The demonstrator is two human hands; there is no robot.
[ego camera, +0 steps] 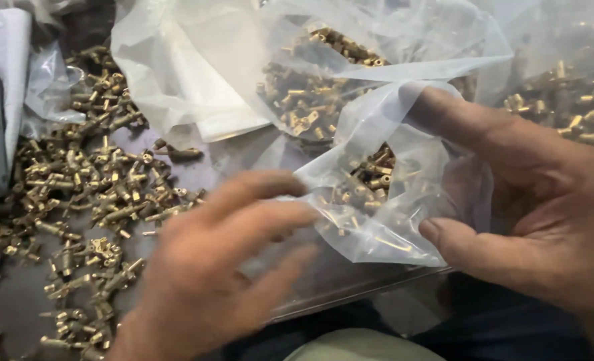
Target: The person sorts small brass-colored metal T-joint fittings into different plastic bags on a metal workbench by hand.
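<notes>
small clear bag [370, 200] of brass bits sits btwn both hands. right hand [531, 207] pinches its edge w/ thumb + finger, closed on the plastic. left hand [223, 267] is blurry, fingers spread open, tips touching the bag's left side. 1 bigger bag [297, 80] behind it, loose brass fittings [89, 180] on the table to the left, too many to count.

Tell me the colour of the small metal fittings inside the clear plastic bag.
Brass-gold small metal fittings, seen best in the head view through the clear plastic bag.
</notes>
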